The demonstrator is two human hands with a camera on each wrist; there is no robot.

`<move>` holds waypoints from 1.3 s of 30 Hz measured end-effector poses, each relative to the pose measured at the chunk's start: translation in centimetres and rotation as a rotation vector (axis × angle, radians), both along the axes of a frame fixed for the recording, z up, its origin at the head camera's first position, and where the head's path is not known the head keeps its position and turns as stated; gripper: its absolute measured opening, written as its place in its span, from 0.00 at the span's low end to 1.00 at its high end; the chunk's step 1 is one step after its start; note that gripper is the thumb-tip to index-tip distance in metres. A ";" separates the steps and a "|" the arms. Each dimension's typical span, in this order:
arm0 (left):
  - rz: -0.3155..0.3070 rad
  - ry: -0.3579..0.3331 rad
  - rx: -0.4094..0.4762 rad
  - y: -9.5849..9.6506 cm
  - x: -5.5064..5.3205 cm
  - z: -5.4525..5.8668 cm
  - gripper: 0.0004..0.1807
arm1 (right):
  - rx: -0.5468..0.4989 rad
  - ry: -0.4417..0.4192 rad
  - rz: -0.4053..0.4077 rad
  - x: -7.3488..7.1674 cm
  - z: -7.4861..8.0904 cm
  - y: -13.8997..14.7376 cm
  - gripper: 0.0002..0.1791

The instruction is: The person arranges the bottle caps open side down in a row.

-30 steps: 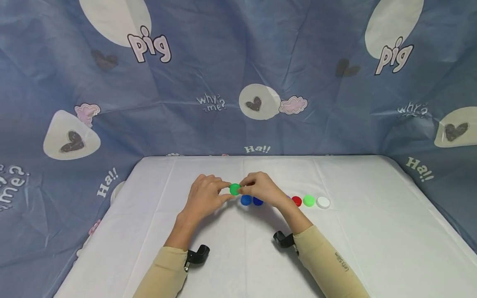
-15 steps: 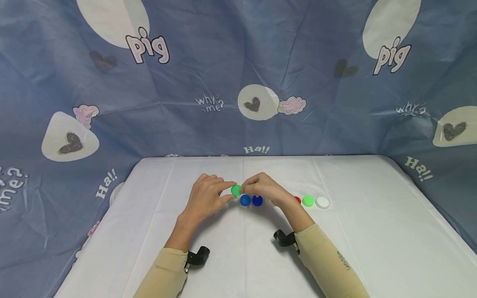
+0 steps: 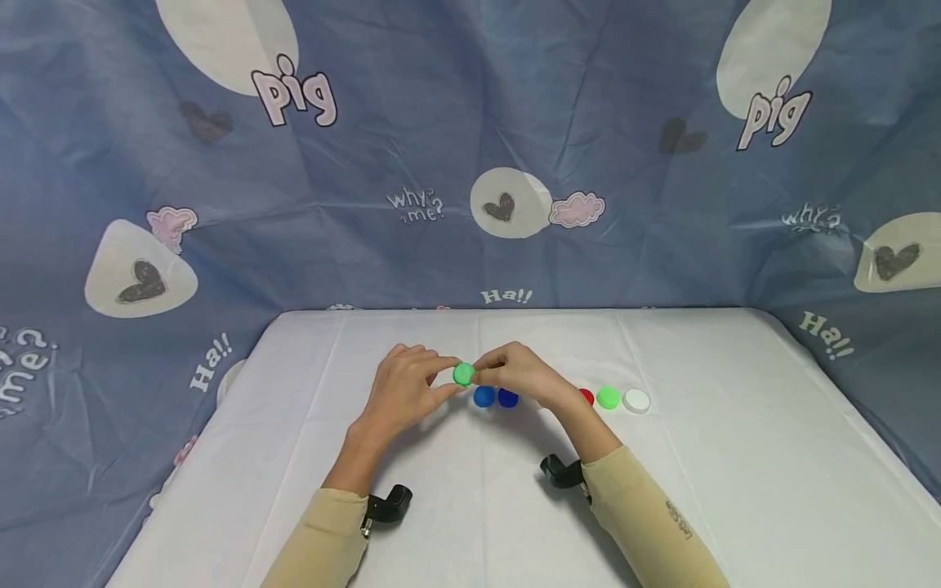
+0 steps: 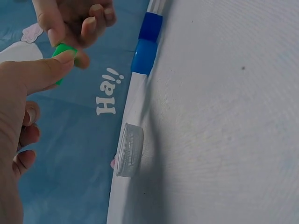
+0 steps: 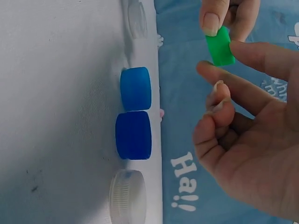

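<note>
A green bottle cap (image 3: 464, 374) is held up between both hands, above the white table. In the head view my left hand (image 3: 404, 388) pinches it from the left with thumb and forefinger. Thumb and forefinger of my right hand (image 3: 518, 374) pinch its right edge; the other fingers are curled in the right wrist view. Below the hands a blue cap (image 3: 483, 396) and a dark blue cap (image 3: 508, 398) sit side by side. Clear caps flank them in the right wrist view, one ribbed cap (image 5: 128, 196) beside the dark blue one and another cap (image 5: 138, 19) beyond the blue.
Right of the right forearm, a red cap (image 3: 586, 396), a light green cap (image 3: 608, 398) and a white cap (image 3: 636, 400) continue the row. The forearm partly covers the red one. A blue printed cloth (image 3: 412, 261) hangs behind the table (image 3: 735, 474).
The green cap and the fingertips shift slightly right, then back left. The right wrist has come lower over the row, covering more of the red cap. Both hands stay on the green cap.
</note>
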State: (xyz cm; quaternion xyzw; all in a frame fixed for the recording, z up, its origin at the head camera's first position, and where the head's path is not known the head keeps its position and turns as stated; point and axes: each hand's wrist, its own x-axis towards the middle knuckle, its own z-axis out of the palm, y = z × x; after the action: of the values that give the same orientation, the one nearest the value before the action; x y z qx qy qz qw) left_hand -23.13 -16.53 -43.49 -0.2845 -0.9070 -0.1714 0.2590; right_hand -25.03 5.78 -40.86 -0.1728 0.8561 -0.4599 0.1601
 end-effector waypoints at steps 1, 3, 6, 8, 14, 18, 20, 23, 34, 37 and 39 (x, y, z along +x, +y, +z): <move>0.006 -0.012 0.006 0.0 0.0 0.0 0.17 | 0.012 0.020 -0.003 0.1 0.1 -0.1 0.14; 0.022 -0.040 0.017 -0.1 0.0 0.0 0.17 | 0.030 0.076 -0.003 0.1 0.1 -0.3 0.15; 0.050 -0.078 0.039 -0.1 0.0 0.1 0.16 | 0.040 0.165 0.009 0.0 -0.1 -0.5 0.15; 0.066 -0.098 0.049 0.0 0.0 0.1 0.16 | 0.043 0.215 0.023 0.1 -0.2 -0.6 0.14; 0.077 -0.127 0.058 0.1 0.3 0.2 0.16 | 0.078 0.313 0.053 0.1 -0.4 -0.9 0.13; 0.077 -0.145 0.055 0.1 0.3 0.2 0.18 | 0.100 0.341 0.050 0.2 -0.5 -0.9 0.12; 0.077 -0.154 0.054 0.1 0.4 0.2 0.17 | 0.106 0.353 0.050 0.2 -0.6 -1.0 0.12; 0.077 -0.168 0.044 0.1 0.4 0.2 0.17 | 0.115 0.363 0.050 0.2 -0.6 -1.0 0.12; 0.116 -0.232 -0.038 0.3 0.4 -0.1 0.18 | 0.147 0.323 0.036 0.2 -1.3 -1.1 0.14; 0.132 -0.237 -0.050 0.5 0.4 -0.1 0.18 | 0.152 0.337 0.032 0.2 -1.4 -1.2 0.14; 0.141 -0.236 -0.061 0.6 0.3 -0.1 0.18 | 0.168 0.344 0.027 0.1 -1.5 -1.3 0.13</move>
State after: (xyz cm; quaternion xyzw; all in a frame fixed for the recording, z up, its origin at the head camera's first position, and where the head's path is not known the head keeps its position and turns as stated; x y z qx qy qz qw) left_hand -22.80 -15.97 -43.62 -0.2056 -0.9537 -0.1572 0.1530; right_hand -24.88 4.44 -42.34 -0.2467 0.9038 -0.3482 0.0314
